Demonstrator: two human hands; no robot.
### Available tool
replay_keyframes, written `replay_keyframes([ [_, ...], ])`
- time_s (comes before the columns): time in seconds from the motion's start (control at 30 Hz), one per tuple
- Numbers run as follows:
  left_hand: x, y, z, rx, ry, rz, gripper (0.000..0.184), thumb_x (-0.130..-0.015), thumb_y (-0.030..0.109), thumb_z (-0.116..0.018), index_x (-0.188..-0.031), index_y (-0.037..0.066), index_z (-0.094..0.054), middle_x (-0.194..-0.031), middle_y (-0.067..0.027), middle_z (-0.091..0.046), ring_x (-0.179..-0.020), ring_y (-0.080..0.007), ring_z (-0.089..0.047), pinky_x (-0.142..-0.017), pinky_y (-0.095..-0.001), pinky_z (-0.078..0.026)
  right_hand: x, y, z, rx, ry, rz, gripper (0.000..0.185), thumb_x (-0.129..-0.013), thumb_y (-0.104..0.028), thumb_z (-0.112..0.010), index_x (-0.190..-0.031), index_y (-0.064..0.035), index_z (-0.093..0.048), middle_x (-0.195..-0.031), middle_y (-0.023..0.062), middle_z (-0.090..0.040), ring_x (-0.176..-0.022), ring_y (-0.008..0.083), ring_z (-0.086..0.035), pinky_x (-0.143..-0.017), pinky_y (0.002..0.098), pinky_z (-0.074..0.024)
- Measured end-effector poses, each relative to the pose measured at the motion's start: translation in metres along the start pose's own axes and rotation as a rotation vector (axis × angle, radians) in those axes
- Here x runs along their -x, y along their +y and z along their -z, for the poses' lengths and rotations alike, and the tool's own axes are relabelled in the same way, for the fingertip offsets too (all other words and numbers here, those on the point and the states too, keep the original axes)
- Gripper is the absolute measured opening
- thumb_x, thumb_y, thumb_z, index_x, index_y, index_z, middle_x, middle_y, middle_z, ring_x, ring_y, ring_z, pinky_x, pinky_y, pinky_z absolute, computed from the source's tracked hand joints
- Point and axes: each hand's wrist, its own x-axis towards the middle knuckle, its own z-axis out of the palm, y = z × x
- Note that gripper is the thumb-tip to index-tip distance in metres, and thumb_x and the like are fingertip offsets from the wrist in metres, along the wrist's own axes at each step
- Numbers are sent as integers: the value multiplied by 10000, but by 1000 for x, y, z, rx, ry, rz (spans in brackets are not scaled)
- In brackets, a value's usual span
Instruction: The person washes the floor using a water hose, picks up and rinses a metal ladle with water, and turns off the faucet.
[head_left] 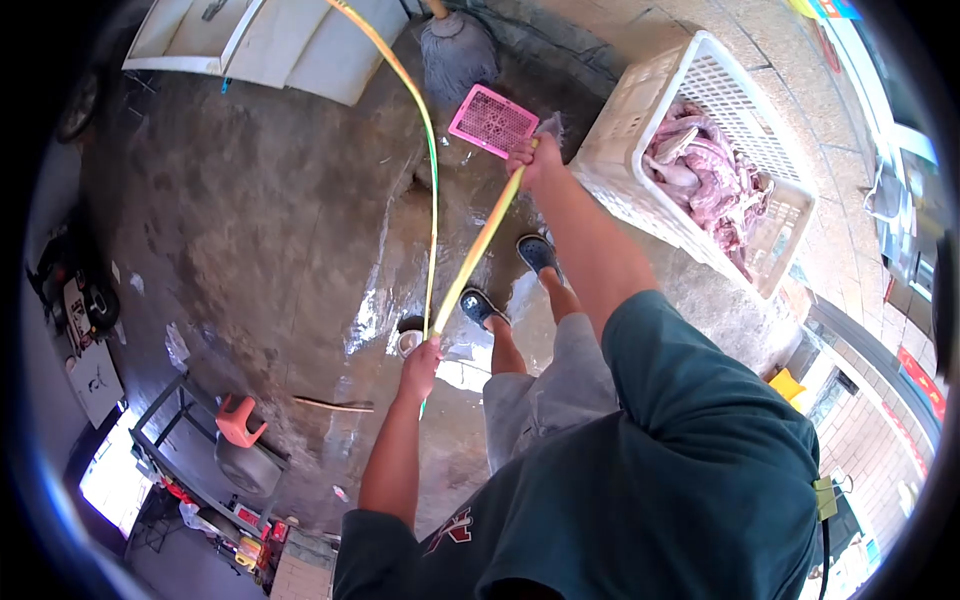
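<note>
While both hands (420,368) (536,162) hold the hose (480,248), shirt lettering (450,531) is unclear.

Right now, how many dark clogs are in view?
2. Right clog: on the right foot, nearer the white crate. Left clog: on the left foot, nearer the left hand. More could be hidden in the clutter at the edges.
</note>
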Motion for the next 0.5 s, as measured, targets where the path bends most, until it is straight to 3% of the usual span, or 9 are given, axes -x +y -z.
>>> replay_keyframes([
  [0.2, 10, -49, 0, -102, -13, -13, 527, -862, 529, -447, -776, 21, -562, -623, -15, -490, -588, -109, -447, -546, -271, -371, 28, 26, 48, 71, 66, 59, 252, -771, -289, -391, -571, -159, -310, -445, -51, -235, -348, 83, -234, -349, 243, -204],
  [0.37, 14, -62, -3, -306, -62, -90, 630, -862, 596, -341, -814, 1, -541, -739, -152, -567, -710, -297, -532, -674, -373, -409, 44, 27, 57, 130, -55, 17, 248, -784, -283, -371, -586, -140, -327, -440, -47, -239, -345, 85, -242, -344, 247, -213],
  [0.5, 27, -83, 2, -300, -61, -100, 614, -862, 581, -359, -817, -5, -536, -762, -187, -568, -731, -350, -523, -691, -397, -407, 37, 42, 90, 123, 79, -59, 283, -787, -299, -363, -554, -140, -329, -432, -48, -277, -334, 71, -264, -333, 237, -220],
])
